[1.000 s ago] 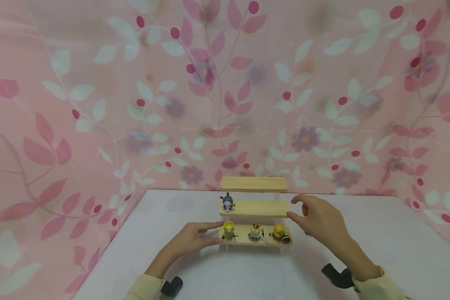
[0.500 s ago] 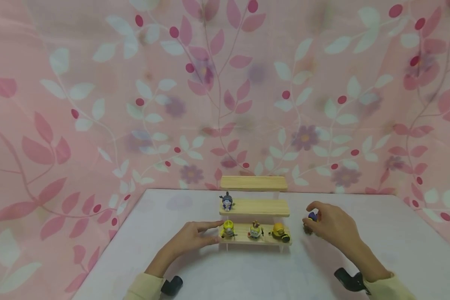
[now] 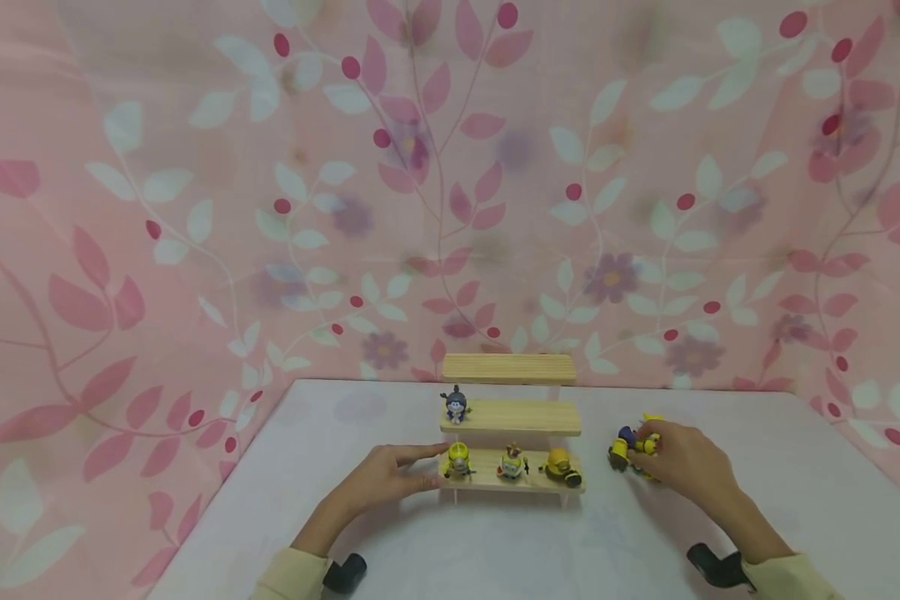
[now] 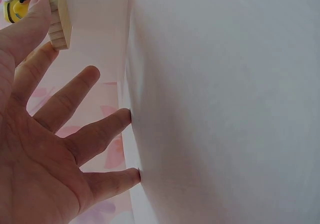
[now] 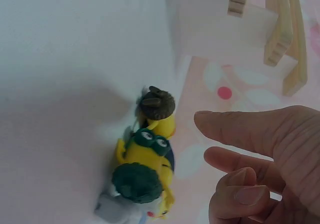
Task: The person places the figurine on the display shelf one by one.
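Observation:
My left hand (image 3: pixel 385 483) touches the left end of the lowest shelf (image 3: pixel 487 483) of a small wooden display rack with thumb and index finger, and its other fingers spread in the left wrist view. Several small toy figures (image 3: pixel 619 454) cluster on the table right of the rack; my right hand (image 3: pixel 686 462) is among them. In the right wrist view its thumb and index finger stand apart from a green-goggled yellow figure (image 5: pixel 150 151) and a brown-topped figure (image 5: pixel 159 105). Nothing shows between them.
The lowest shelf bears a yellow figure (image 3: pixel 458 459), a crowned figure (image 3: pixel 510 465) and an orange-topped figure (image 3: pixel 559 463). A dark-haired figure (image 3: pixel 456 407) stands on the middle shelf (image 3: pixel 521 417), left end. The top shelf (image 3: pixel 508 367) is behind. A pink floral cloth (image 3: pixel 510 208) backs the white table (image 3: pixel 345 417).
My right hand has moved from the middle shelf's right end out to the right, to the figures on the table, uncovering some of them. My left hand has stayed at the lowest shelf.

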Demonstrator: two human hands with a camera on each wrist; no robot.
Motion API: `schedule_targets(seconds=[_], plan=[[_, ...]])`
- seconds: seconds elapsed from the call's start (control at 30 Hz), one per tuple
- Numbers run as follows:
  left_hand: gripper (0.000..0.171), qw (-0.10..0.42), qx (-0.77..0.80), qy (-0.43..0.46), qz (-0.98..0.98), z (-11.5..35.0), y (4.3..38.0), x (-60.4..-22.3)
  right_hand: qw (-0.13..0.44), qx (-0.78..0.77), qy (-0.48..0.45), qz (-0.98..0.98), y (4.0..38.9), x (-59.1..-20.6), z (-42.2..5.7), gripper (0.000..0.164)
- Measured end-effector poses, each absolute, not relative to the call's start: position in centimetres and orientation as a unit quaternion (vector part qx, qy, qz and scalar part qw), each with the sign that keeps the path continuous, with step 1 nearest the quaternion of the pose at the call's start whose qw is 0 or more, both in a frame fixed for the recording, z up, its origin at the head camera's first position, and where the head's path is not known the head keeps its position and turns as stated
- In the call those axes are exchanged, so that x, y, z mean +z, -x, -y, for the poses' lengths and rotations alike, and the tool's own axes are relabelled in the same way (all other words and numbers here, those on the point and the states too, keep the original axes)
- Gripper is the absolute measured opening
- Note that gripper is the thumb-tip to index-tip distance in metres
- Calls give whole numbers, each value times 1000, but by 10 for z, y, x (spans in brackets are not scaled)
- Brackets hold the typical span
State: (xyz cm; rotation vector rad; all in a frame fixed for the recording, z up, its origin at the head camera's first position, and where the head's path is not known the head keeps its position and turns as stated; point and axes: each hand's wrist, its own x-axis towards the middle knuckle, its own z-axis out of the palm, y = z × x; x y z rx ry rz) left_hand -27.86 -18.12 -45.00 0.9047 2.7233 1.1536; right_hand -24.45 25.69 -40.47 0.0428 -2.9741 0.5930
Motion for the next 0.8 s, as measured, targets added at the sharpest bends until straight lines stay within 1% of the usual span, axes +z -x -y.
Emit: schedule_targets(seconds=[0.23, 0.53, 0.8], plan=[[51, 32, 376, -284, -881, 181, 278, -449, 30, 196, 2, 980, 248, -412, -265, 32], [51, 33, 371, -279, -885, 181, 279, -450, 23, 183, 1, 983, 251, -420, -270, 27], [52, 26, 363, -283, -888, 180, 279, -451, 11, 160, 1, 987, 253, -420, -273, 27]])
